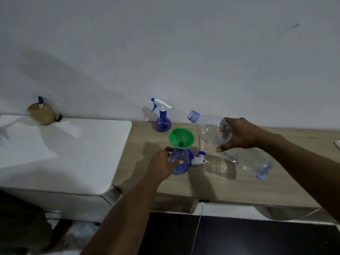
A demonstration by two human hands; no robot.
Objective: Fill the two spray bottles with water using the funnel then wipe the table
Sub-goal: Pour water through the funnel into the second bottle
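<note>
Two-handed pour setup, staged on wooden desk (239, 184) across centre and right of frame. Grips large clear water bottle (207, 129) around mid-body with right hand (239, 134), fingers and thumb wrapped. Holds uncapped neck toward upper left, above and just right of funnel, with base lower at right. Keeps mouth higher than base and shows no stream; judged as positioning before tilt.

Steadies near spray bottle (179, 159) at centre with left hand (161, 166), fingers curled round body and thumb across front. Probably done to prevent tipping under top-heavy funnel and incoming water. Appears translucent blue-violet and bulbous, upright on desk, trigger head off; fill level not readable.

Leaves second spray bottle (162, 118) at back beside wall, trigger head fitted, well apart from both hands; presumably next in line. Seats green funnel (181, 138) spout-down in near bottle's neck, bowl open to receive. Parks removed spray head (199, 159) on desk just right of that bottle, clear of pour path.
</note>
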